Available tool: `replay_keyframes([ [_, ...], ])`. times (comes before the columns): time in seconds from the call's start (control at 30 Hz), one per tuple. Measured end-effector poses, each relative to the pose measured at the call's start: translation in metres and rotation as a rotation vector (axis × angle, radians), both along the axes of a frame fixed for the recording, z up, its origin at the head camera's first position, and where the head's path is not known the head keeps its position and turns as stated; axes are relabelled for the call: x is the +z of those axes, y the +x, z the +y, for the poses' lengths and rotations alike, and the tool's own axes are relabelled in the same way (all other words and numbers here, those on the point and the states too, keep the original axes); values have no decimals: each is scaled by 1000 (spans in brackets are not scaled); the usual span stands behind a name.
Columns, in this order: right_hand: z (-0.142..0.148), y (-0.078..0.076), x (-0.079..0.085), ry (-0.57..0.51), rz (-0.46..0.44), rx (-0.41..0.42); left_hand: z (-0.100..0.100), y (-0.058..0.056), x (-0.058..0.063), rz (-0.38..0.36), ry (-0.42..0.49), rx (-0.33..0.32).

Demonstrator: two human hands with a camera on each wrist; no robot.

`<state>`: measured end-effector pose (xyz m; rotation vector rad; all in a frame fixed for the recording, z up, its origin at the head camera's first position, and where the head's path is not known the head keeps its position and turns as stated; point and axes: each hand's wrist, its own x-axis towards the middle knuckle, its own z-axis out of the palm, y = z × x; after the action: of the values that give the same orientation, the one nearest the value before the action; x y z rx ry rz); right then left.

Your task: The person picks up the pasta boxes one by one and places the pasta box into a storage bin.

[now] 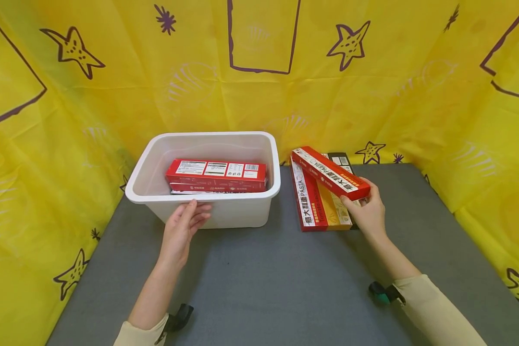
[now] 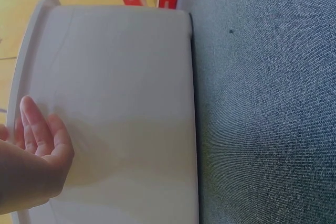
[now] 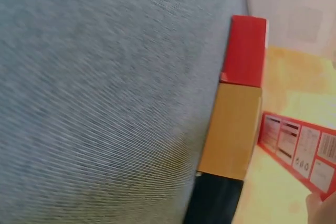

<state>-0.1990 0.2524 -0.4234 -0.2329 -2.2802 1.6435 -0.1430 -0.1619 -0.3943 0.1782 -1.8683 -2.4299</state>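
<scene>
My right hand (image 1: 369,211) grips the near end of a red pasta box (image 1: 330,173), which is tilted above other boxes. In the right wrist view the red pasta box shows its printed side with a barcode at the right edge. Under it, a red box (image 1: 309,211), a yellow box (image 1: 332,204) and a black box (image 3: 214,200) lie side by side on the table. My left hand (image 1: 185,228) is at the front of a white plastic bin (image 1: 225,211), thumb and relaxed fingers just below the rim. Inside the bin, red boxes (image 1: 216,175) lie stacked.
The grey table (image 1: 264,283) carries the bin on the left and the boxes on the right. A yellow patterned cloth (image 1: 251,105) hangs behind the table and along both sides. Dark straps (image 1: 179,317) sit at my sleeve cuffs.
</scene>
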Motion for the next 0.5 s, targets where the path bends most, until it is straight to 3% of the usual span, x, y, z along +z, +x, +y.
replay_keyframes([
  [0.2,3,-6,9,40,26,-45,-1,1,1,-4,-3,-2],
  [0.5,10,-4,29,-17,117,-55,-1,2,3,-8,-18,0],
])
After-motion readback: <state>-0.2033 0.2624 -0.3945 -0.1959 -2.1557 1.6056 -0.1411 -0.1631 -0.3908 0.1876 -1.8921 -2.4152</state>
